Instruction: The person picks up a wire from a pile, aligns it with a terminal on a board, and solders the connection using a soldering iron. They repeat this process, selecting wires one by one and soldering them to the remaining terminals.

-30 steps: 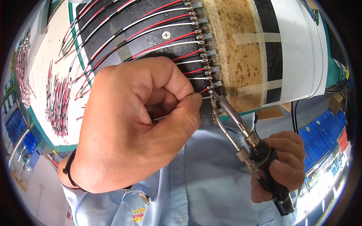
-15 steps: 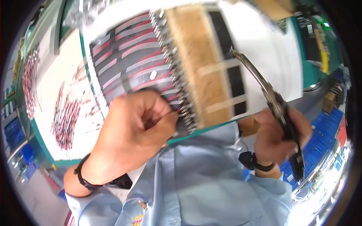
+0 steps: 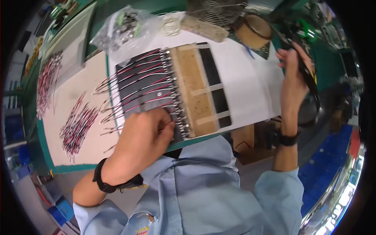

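Observation:
My left hand (image 3: 147, 131) is closed in a pinch at the near end of a row of small metal connectors (image 3: 176, 94). Whatever its fingertips grip is hidden. Red, white and black wires (image 3: 143, 80) run leftward from this row across a dark pad (image 3: 133, 88). To the right of the connectors lies a tan board strip (image 3: 194, 82), with taped black pieces (image 3: 214, 78) alongside. My right hand (image 3: 295, 74) is raised at the far right, wrapped round the black handle of a soldering iron (image 3: 307, 72). The iron's front part is dark and blurred.
Two bundles of wires, one nearer (image 3: 80, 127) and one farther (image 3: 49, 82), lie at the left. At the back are a clear bag of metal parts (image 3: 125, 29), a coil of pale wire (image 3: 170, 26), a tape roll (image 3: 254, 31) and a dark fan-like unit (image 3: 213, 9). White paper (image 3: 250, 86) covers the bench.
My right hand has moved up and away with the soldering iron, from beside the board to the far right. My left hand stays pinched by the connectors, and the whole view has shifted.

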### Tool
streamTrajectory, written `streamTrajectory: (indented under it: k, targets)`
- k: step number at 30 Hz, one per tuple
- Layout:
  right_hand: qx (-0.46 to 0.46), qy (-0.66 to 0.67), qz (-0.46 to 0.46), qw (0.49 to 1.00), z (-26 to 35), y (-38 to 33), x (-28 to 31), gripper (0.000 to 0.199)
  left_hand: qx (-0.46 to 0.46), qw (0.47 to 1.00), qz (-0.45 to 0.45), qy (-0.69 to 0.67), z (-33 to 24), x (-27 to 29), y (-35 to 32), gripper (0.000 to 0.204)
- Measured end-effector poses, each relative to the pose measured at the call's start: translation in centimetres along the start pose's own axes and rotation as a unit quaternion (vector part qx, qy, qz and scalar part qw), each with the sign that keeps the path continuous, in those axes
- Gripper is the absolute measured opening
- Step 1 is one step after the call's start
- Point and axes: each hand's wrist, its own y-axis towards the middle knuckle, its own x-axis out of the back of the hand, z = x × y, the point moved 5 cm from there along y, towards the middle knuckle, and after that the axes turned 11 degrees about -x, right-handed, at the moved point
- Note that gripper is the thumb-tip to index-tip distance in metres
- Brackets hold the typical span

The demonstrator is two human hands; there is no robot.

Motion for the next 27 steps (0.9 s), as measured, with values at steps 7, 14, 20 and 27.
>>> streamTrajectory:
  k: [7,14,20,27]
  targets:
    - [-0.049,0.027,0.016,0.998,-0.5,-7.6,-0.7,0.037,-0.137,0.962,-0.134,0.195,-1.3,-0.3,-1.6,0.012]
    - [-0.031,0.062,0.092,0.993,-1.5,-11.4,-4.3,0.050,0.109,0.882,-0.333,0.316,9.3,14.3,-9.8,0.036]
    - [-0.004,0.058,0.089,0.994,-0.7,-11.5,-4.9,0.051,0.133,0.982,-0.082,0.109,19.4,17.9,-9.7,0.016]
    - [-0.011,0.018,0.072,0.997,-1.4,-11.8,-4.4,0.050,0.056,0.964,-0.166,0.198,17.6,18.6,-10.5,0.013]
